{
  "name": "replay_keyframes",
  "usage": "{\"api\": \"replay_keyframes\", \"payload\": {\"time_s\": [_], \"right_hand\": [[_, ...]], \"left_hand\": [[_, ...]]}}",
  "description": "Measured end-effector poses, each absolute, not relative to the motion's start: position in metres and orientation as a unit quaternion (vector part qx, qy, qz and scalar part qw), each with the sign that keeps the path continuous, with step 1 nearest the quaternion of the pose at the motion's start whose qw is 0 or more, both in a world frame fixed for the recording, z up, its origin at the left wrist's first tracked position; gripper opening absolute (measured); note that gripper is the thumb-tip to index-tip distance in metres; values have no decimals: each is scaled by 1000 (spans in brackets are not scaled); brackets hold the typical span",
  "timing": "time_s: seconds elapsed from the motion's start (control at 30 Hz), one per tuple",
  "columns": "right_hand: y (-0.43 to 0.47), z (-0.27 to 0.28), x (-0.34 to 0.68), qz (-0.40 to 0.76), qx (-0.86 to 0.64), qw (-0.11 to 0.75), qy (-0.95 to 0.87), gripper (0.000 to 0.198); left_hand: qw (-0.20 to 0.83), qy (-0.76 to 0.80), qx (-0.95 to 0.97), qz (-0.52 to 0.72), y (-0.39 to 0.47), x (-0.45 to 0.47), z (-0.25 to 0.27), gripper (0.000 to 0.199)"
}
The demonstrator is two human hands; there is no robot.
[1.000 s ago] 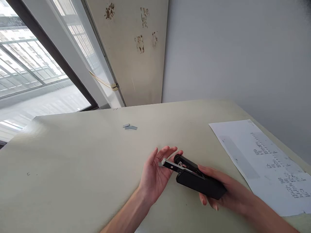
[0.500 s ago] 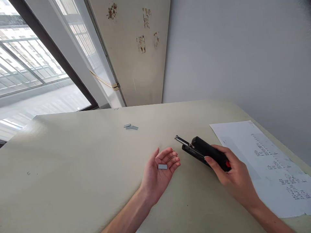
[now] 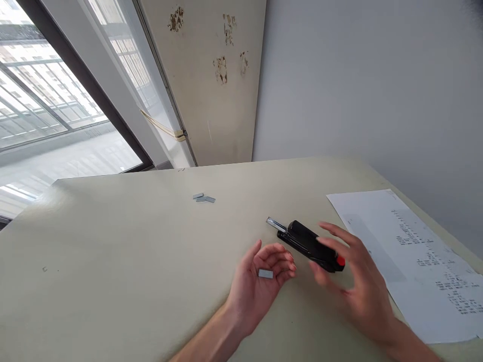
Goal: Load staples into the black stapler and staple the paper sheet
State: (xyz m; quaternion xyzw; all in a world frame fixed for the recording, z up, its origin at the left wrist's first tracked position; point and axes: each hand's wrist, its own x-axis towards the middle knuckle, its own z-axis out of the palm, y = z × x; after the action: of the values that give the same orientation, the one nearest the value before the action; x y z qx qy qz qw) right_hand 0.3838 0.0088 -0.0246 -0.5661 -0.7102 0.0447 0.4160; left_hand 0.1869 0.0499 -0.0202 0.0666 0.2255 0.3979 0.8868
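Palm up, my left hand (image 3: 260, 289) is cupped with its fingers partly curled, and a short grey strip of staples (image 3: 265, 274) rests in the palm. The black stapler (image 3: 307, 246) lies on the table just beyond those fingertips. Its metal magazine (image 3: 276, 224) sticks out toward the upper left, and a red spot marks its rear end. Around the rear of the stapler my right hand (image 3: 350, 281) is spread, thumb and fingers apart, slightly blurred and not gripping it.
More staple strips (image 3: 204, 198) lie in a small pile toward the back of the pale table (image 3: 124, 251). A printed paper sheet (image 3: 407, 261) covers part of the right side. Behind stand a grey wall (image 3: 358, 80), a stained panel (image 3: 219, 110) and a window (image 3: 49, 90).
My right hand has let go of the stapler, which now rests on the table slightly lower and further left. My left hand has shifted right and nearer with the staple strip.
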Motion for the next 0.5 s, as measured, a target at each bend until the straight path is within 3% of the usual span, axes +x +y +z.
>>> {"api": "replay_keyframes", "payload": {"time_s": [0.23,0.5], "right_hand": [[-5,-23,366,29,-406,343,-847,27],[-2,-32,360,50,-434,331,-836,17]], "left_hand": [[914,235,49,327,20,203,-28,47],[916,221,49,331,23,205,-31,41]]}}
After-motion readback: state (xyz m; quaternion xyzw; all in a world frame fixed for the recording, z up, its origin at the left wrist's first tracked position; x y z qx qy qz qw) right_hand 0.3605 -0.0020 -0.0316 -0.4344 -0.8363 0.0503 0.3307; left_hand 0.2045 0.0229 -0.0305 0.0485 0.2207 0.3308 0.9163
